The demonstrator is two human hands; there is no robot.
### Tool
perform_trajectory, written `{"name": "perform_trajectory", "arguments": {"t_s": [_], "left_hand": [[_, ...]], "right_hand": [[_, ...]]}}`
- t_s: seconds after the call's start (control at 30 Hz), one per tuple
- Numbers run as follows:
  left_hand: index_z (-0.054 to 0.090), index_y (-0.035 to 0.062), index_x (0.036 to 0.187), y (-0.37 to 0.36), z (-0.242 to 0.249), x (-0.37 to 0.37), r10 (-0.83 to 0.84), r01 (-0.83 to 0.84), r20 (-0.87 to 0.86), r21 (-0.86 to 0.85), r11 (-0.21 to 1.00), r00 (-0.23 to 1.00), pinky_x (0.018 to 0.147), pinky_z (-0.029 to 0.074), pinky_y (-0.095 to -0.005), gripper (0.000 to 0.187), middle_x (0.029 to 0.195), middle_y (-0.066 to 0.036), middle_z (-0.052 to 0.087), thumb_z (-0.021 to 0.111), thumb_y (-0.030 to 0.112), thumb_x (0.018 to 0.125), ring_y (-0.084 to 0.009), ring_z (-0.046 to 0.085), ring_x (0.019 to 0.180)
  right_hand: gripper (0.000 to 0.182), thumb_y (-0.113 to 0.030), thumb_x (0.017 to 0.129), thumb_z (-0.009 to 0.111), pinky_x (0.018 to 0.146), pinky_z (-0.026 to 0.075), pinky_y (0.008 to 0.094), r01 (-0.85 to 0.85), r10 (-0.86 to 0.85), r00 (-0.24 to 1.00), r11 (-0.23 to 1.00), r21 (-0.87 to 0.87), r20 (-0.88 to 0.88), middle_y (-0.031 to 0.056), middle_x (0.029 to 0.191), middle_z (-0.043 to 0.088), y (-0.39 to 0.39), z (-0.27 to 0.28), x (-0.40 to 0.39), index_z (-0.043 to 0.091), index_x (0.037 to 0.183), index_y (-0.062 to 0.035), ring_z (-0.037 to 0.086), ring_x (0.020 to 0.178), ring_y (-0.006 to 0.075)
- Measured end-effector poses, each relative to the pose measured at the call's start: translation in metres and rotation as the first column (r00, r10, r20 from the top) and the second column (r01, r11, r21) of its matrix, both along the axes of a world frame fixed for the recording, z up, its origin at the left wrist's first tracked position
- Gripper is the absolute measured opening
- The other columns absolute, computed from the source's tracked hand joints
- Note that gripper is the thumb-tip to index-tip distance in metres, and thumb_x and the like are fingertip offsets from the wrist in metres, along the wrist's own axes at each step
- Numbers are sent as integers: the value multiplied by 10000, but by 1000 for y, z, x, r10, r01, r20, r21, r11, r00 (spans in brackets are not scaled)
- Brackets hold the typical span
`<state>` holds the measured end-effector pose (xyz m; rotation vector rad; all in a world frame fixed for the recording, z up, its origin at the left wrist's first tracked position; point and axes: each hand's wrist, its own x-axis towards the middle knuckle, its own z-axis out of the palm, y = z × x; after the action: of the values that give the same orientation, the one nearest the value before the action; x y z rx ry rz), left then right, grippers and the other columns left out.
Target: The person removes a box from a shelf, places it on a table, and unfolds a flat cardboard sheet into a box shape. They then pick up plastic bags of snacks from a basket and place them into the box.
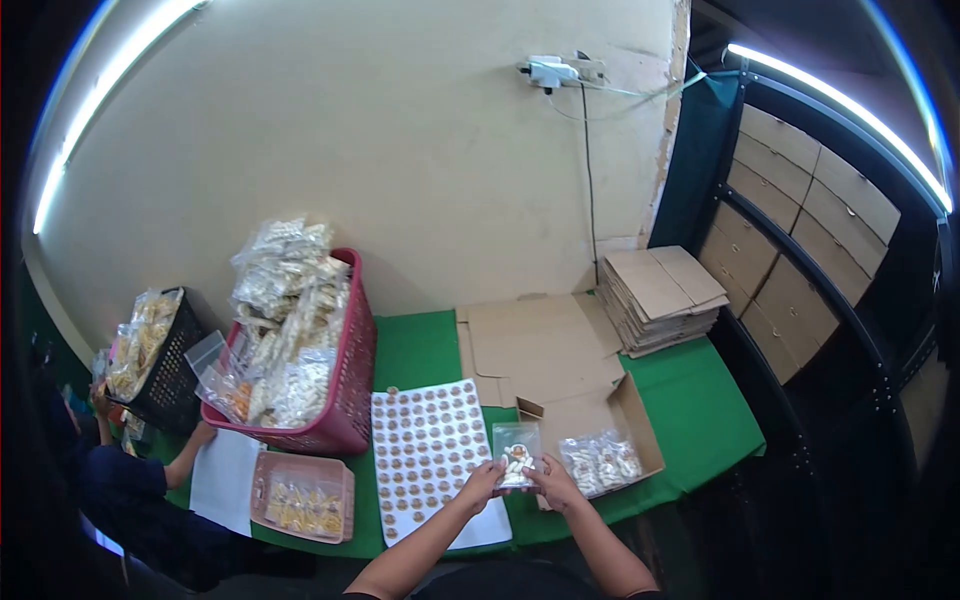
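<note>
Between my two hands is a small clear plastic bag (517, 440) with white pieces in its lower part and what looks like a round sticker on its front. My left hand (482, 481) grips its left edge, and my right hand (555, 482) grips the right edge. Left of the bag lies a white sheet (425, 450) with rows of round brown stickers, under my left forearm. Close to my right hand stands an open cardboard box (645, 425) with several bags of white pieces (600, 459) inside.
A pink basket (350, 350) heaped with filled bags stands at left; before it sits a pink tray (345, 490) of yellowish packets. Flattened boxes (660, 285) are stacked at back right on the green-covered table (700, 400). Another person's arm (185, 460) is at far left, near a black basket (180, 365).
</note>
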<state>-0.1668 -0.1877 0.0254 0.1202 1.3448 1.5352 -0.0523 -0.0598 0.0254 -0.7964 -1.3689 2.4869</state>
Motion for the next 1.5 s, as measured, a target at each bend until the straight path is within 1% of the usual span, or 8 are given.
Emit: {"name": "perform_trajectory", "arguments": {"t_s": [0.2, 0.43, 0.6, 0.7, 0.8, 0.93, 1.0, 1.5], "left_hand": [[519, 52, 1049, 30, -35, 42, -261, 251, -46, -155, 956, 964, 680, 490, -262, 361, 934, -45, 585, 566, 368, 880, -122, 574, 809], [484, 34, 1174, 64, -64, 58, -305, 278, 125, 198, 940, 944, 805, 472, -295, 457, 1065, -49, 585, 701, 152, 789, -153, 578, 939], [518, 33, 1140, 85, -59, 68, -324, 317, 16, 173, 933, 946, 795, 470, -282, 408, 1022, -33, 600, 695, 159, 795, -125, 578, 911], [534, 50, 1125, 103, -63, 66, -234, 225, 190, 70, 972, 953, 793, 462, -302, 378, 984, -22, 606, 685, 188, 807, -123, 576, 901], [534, 71, 1121, 125, -78, 65, -114, 112, 100, 21, 993, 988, 794, 457, -311, 356, 988, -12, 599, 663, 223, 826, -121, 569, 917], [593, 93, 997, 151, -57, 76, -119, 115, -50, -82, 990, 992, 599, 415, -210, 248, 830, 19, 612, 684, 228, 810, -70, 557, 723], [608, 83, 967, 165, -57, 85, 247, -245, -26, 48, 968, 969, 603, 409, -210, 210, 808, 17, 610, 682, 199, 809, -65, 552, 729], [655, 20, 884, 202, -78, 96, 378, -420, -423, -8, 907, 824, 676, 446, -235, 195, 785, -40, 649, 679, 197, 806, -105, 580, 718]], "right_hand": [[598, -139, 829, 646, 534, 517, 258, 72, -66, 991, 996, -55, 117, 111, 902, 616, 19, -13, 63, 316, 1319, -49, 621, 618, 179], [634, -190, 812, 676, 541, 486, 244, 10, -77, 960, 970, 242, 268, 93, 832, 625, 38, -3, 85, 339, 1320, -17, 605, 644, 142], [492, -178, 809, 680, 620, 455, 234, -31, -90, 945, 931, 363, 313, 61, 832, 617, 71, -32, 100, 454, 1208, -1, 561, 748, 92], [436, -172, 811, 675, 642, 447, 230, -19, -57, 967, 956, 293, 248, 46, 847, 613, 93, -43, 98, 480, 1171, -22, 564, 766, 94], [384, -154, 815, 669, 668, 449, 236, -160, 94, 970, 939, 304, 222, 40, 866, 615, 117, -37, 89, 501, 1137, -30, 564, 786, 97], [258, -121, 829, 641, 685, 457, 234, 59, -69, 996, 987, 147, 59, 28, 871, 618, 154, -47, 76, 546, 1049, -25, 567, 795, 94], [210, -118, 831, 635, 693, 463, 237, -97, 85, 995, 930, 356, 48, 21, 871, 615, 171, -60, 72, 566, 1019, -54, 568, 795, 98], [114, -99, 832, 625, 649, 477, 243, -96, 102, 995, 956, 278, -5, 62, 773, 643, 200, -68, 45, 615, 878, 5, 610, 706, 121]]}}
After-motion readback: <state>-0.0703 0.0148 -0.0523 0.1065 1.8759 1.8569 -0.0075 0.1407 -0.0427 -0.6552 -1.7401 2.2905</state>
